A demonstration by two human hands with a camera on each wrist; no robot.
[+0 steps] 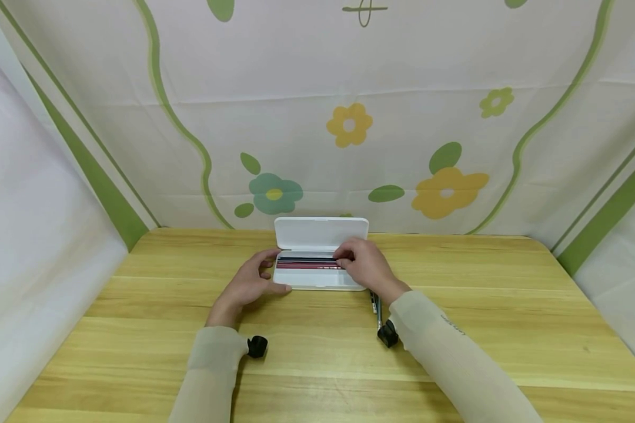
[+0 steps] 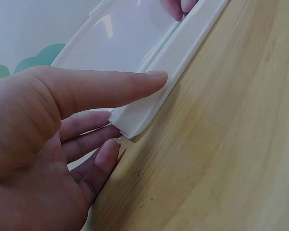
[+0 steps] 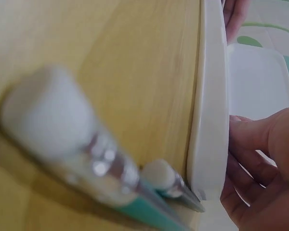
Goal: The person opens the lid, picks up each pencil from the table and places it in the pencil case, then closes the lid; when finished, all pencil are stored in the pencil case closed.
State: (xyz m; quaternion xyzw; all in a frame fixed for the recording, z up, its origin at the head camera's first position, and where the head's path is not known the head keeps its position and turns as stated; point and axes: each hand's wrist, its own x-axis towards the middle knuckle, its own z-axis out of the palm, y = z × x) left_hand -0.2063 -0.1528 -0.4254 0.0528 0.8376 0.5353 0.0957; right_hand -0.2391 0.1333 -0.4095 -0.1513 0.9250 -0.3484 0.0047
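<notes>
A white pencil case (image 1: 320,281) lies with its lid (image 1: 320,232) raised at the back. Several slim pencils (image 1: 301,264), dark and red, lie lengthwise inside. My left hand (image 1: 249,281) grips the case's left end, thumb along the near wall and other fingers round the end and far corner, as the left wrist view also shows. Over the right part of the case, my right hand (image 1: 367,264) has its thumb and fingers bent together at the right ends of the pencils, pinching there. The case wall hides part of those fingers in the right wrist view.
Beside the case's near right corner, under the right wrist, lie teal pencils (image 1: 379,317) with white eraser ends (image 3: 45,113). The wooden table (image 1: 317,364) meets a flowered cloth (image 1: 307,135) behind the case. Black wrist cameras (image 1: 257,346) sit on both cuffs.
</notes>
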